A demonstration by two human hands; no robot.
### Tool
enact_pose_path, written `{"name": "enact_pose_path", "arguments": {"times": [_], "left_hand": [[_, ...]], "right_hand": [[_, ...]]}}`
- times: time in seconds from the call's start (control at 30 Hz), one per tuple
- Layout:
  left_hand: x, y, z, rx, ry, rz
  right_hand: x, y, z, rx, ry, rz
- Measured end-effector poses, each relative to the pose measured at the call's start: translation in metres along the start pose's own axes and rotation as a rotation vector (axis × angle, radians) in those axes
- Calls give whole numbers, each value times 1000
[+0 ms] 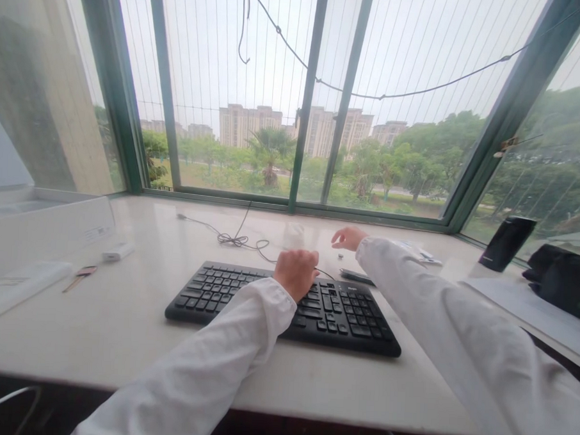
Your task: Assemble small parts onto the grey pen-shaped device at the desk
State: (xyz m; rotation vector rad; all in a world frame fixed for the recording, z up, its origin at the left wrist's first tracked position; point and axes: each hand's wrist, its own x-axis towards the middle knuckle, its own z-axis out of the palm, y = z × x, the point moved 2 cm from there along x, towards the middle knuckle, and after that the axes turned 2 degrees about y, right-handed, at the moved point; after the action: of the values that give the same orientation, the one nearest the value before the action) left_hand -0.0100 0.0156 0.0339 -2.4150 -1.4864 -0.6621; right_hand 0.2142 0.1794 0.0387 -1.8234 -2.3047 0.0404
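Head view: a window (245, 151) with green frames spans the far side, beyond both hands. The pale worktop (134, 358) extends beneath them. Well to the left of the left hand (296, 274) is a white box (44, 229), with a white flat item (18, 289) nearer the person. The black keyboard (347, 322) lies directly under the left hand, which hides its middle keys; the left sleeve covers part of its front edge. That hand is loosely closed; whether it grips anything or presses a key, I cannot tell.

Well right of the right hand (349, 238) are a black bundle (563, 281), papers (526, 305) and a black cylinder (507, 243), tilted in view. The right hand is partly open, fingers bent, with nothing visible in its grasp. A tangled cable (234, 240) lies beyond and left of the left hand. A dark pen (357, 276) and 1 tiny piece (340, 256) sit just nearer than the right hand. Far left of the left hand are a white adapter (118, 252) and a key (80, 277).
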Motion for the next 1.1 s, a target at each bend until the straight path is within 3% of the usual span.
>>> {"name": "enact_pose_path", "arguments": {"times": [0.2,0.77,0.93,1.1], "left_hand": [[0,1,0,-12,-27,3],[0,-1,3,-26,1,-3],[1,-1,3,-64,28,1],[0,1,-4,-173,116,9]], "right_hand": [[-16,32,10,-43,-89,-12],[-3,29,24,-51,10,-3],[-17,15,5,25,99,-38],[-56,-24,-9,193,124,-138]]}}
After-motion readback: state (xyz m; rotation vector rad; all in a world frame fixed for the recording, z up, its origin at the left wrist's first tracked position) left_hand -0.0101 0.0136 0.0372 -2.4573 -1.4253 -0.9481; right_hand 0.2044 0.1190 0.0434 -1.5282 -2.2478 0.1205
